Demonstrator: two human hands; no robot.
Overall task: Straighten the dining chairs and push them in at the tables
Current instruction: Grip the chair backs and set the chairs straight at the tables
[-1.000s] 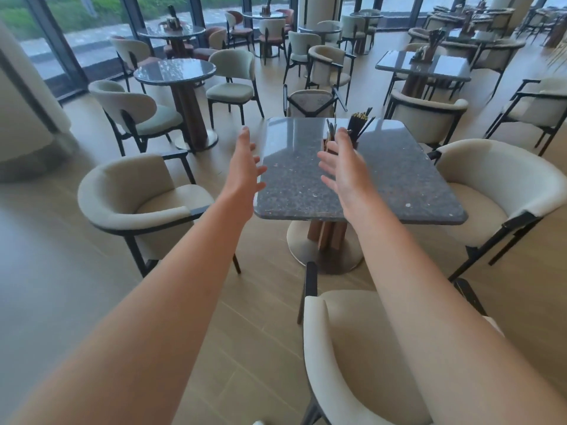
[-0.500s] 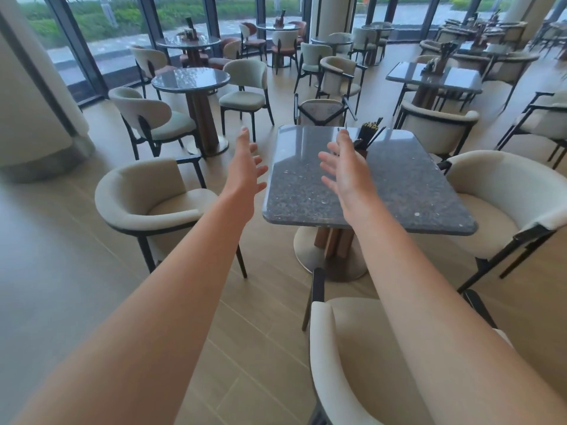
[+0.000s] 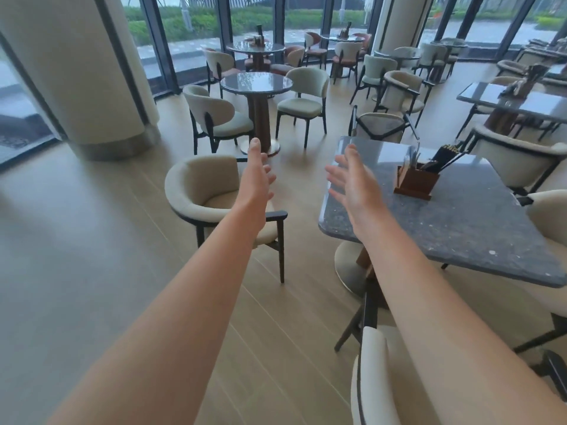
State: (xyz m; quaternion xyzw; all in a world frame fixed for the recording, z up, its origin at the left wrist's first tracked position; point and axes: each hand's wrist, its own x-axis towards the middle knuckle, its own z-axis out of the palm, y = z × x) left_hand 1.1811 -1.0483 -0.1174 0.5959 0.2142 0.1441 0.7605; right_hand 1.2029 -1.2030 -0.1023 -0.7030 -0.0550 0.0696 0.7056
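Observation:
A cream armchair [image 3: 196, 188] with a black frame stands on the floor left of the grey stone table [image 3: 460, 228], apart from it and turned at an angle. My left hand [image 3: 257, 176] is stretched out above that chair's seat, fingers apart, holding nothing. My right hand [image 3: 352, 182] hovers open over the table's left edge. A second cream chair [image 3: 374, 378] is right below me at the table's near side, partly hidden by my right arm. More cream chairs [image 3: 518, 161] stand at the table's far and right sides.
A wooden cutlery holder [image 3: 415, 182] sits on the table. A round table [image 3: 256, 82] with two chairs stands behind the angled armchair. A thick white column [image 3: 82, 72] rises at the left. Other tables and chairs fill the back, by glass walls.
The view has swung left and forward: the table has shifted to the right and the angled armchair now lies under my left hand. Both hands stay open and outstretched.

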